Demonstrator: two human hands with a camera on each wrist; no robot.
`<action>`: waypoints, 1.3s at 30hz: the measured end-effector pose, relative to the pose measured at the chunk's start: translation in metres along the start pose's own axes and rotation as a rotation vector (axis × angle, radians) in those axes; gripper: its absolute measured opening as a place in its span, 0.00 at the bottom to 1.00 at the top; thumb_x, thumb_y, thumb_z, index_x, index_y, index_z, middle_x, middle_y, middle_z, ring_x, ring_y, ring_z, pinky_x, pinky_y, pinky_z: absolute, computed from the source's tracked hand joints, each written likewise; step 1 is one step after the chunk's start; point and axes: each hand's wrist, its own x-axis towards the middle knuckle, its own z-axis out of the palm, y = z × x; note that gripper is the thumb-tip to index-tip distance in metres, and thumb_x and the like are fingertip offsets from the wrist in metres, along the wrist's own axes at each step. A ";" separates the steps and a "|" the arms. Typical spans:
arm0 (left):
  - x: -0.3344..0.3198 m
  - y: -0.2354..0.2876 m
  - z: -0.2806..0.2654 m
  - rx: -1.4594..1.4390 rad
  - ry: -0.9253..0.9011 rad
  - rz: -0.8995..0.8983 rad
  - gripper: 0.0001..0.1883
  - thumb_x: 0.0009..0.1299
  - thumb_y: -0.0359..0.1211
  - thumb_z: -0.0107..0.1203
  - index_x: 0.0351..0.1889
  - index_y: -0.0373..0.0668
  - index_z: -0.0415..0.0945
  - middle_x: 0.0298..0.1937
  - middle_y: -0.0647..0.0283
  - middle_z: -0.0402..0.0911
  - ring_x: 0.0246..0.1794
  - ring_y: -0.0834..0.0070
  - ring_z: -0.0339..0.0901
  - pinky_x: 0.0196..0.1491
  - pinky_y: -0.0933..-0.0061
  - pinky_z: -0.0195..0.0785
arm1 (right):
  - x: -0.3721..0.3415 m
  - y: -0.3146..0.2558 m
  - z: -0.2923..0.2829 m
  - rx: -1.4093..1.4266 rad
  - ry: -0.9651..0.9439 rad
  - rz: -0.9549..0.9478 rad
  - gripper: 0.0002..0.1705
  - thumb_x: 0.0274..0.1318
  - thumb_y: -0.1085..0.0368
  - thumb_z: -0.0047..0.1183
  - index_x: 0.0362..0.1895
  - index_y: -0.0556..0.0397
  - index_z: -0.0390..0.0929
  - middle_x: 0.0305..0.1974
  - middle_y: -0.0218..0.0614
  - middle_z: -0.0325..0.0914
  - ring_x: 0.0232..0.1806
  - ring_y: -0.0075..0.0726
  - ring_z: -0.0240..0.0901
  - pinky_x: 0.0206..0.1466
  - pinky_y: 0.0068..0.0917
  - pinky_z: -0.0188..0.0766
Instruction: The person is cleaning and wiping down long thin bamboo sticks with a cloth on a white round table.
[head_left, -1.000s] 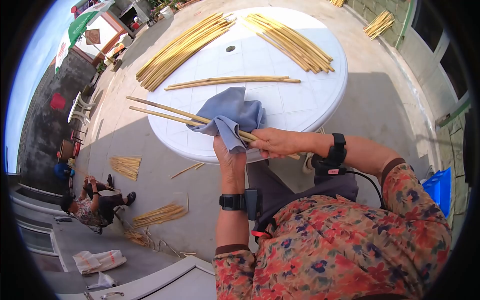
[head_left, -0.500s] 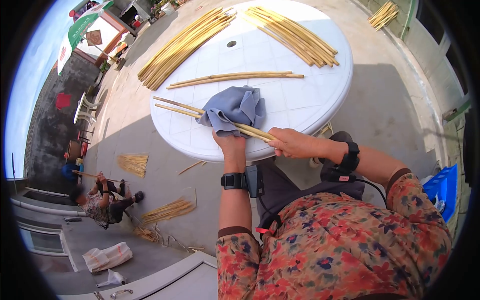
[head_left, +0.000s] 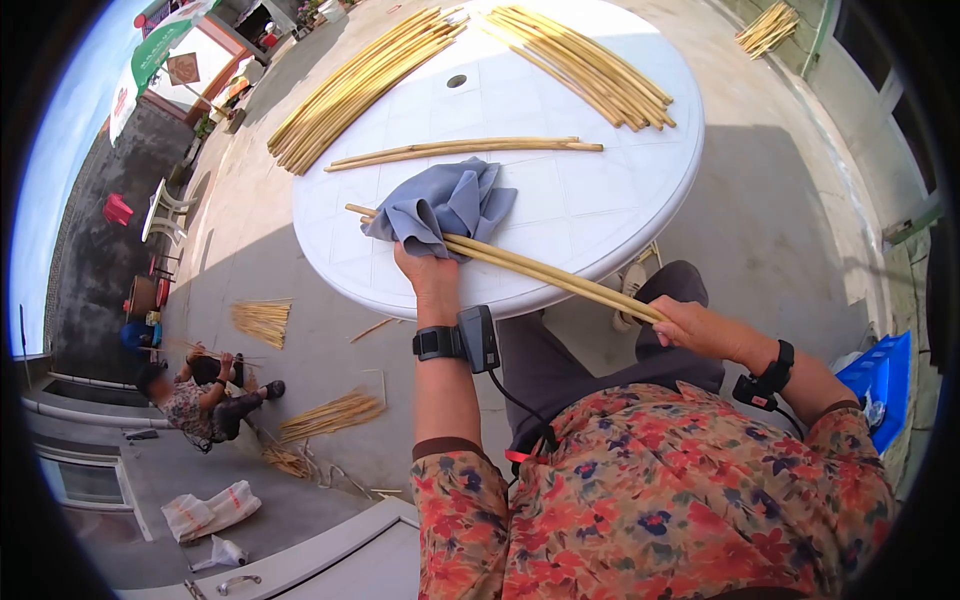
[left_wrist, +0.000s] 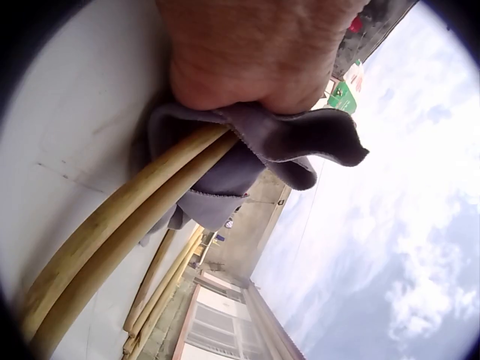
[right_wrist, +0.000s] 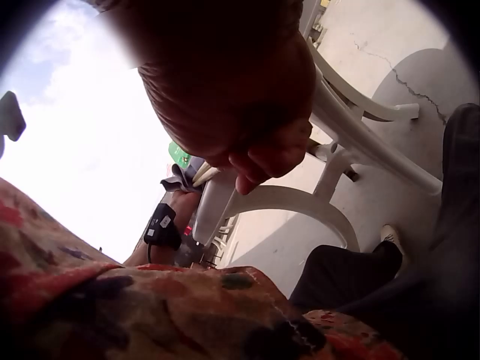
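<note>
Two slender tan sticks (head_left: 560,280) run through a crumpled blue-grey cloth (head_left: 440,205) at the near edge of the white table. My left hand (head_left: 428,275) grips the cloth, which is wrapped round the sticks; its fingers are mostly hidden by the folds. Short stick ends show left of the cloth, while a long length reaches right past the table edge. There my right hand (head_left: 690,325) holds both sticks near their ends. In the left wrist view, the paired sticks (left_wrist: 135,202) come out of the cloth (left_wrist: 277,139) beneath the hand (left_wrist: 255,52).
On the round white table (head_left: 600,210) lie a large stick bundle (head_left: 365,85) at left, another bundle (head_left: 590,70) at right, and a few loose sticks (head_left: 465,149) between. A seated person (head_left: 205,400) handles sticks at lower left, near stick piles (head_left: 330,415) on the ground.
My right hand has moved right and towards my body, away from the left hand. The sticks have slid rightwards through the cloth, so their left ends stick out far less.
</note>
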 end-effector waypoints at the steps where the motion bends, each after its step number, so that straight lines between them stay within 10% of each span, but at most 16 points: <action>1: 0.001 0.002 0.001 0.003 0.024 -0.002 0.14 0.67 0.38 0.40 0.45 0.41 0.66 0.44 0.62 0.72 0.45 0.71 0.69 0.50 0.70 0.63 | -0.009 0.006 0.000 -0.036 0.020 -0.002 0.10 0.60 0.63 0.36 0.44 0.52 0.61 0.24 0.35 0.69 0.25 0.33 0.68 0.29 0.28 0.65; 7: 0.019 0.026 -0.019 0.081 0.079 0.054 0.18 0.66 0.42 0.45 0.48 0.40 0.67 0.50 0.58 0.70 0.50 0.64 0.68 0.55 0.61 0.61 | -0.062 0.053 0.006 -0.241 0.162 0.012 0.12 0.58 0.64 0.37 0.46 0.51 0.62 0.26 0.38 0.70 0.28 0.44 0.70 0.33 0.35 0.65; 17: 0.024 0.039 -0.044 -0.022 0.024 0.089 0.21 0.67 0.45 0.43 0.52 0.43 0.64 0.55 0.59 0.66 0.56 0.63 0.63 0.59 0.60 0.57 | -0.119 0.099 0.000 -0.160 0.320 0.089 0.13 0.57 0.61 0.38 0.43 0.54 0.66 0.25 0.35 0.68 0.28 0.33 0.67 0.35 0.27 0.64; 27: -0.032 0.020 -0.028 -0.120 -0.207 -0.156 0.27 0.65 0.49 0.44 0.59 0.47 0.57 0.60 0.63 0.61 0.61 0.67 0.55 0.64 0.58 0.46 | 0.006 0.010 -0.013 0.127 0.524 -0.208 0.12 0.59 0.62 0.38 0.41 0.57 0.68 0.26 0.30 0.68 0.30 0.25 0.63 0.37 0.22 0.62; 29: -0.034 0.010 -0.032 0.657 -0.474 0.213 0.28 0.66 0.51 0.41 0.60 0.48 0.54 0.60 0.62 0.60 0.61 0.67 0.55 0.64 0.59 0.46 | 0.032 -0.015 -0.014 0.128 0.504 -0.228 0.12 0.58 0.63 0.39 0.41 0.58 0.68 0.26 0.31 0.68 0.30 0.25 0.64 0.37 0.22 0.63; 33: -0.056 0.011 -0.007 -0.137 -0.464 -0.402 0.26 0.69 0.47 0.38 0.61 0.47 0.51 0.61 0.62 0.59 0.61 0.66 0.56 0.61 0.61 0.53 | 0.073 -0.046 -0.008 0.122 0.440 -0.351 0.11 0.57 0.64 0.40 0.41 0.57 0.68 0.26 0.35 0.69 0.28 0.28 0.65 0.35 0.24 0.64; 39: -0.058 -0.004 -0.001 -0.080 -0.340 -0.352 0.22 0.69 0.44 0.38 0.55 0.40 0.60 0.53 0.58 0.68 0.52 0.65 0.67 0.54 0.61 0.63 | 0.103 -0.054 0.012 0.133 0.317 -0.319 0.12 0.55 0.68 0.42 0.44 0.56 0.68 0.24 0.29 0.67 0.23 0.20 0.62 0.29 0.19 0.63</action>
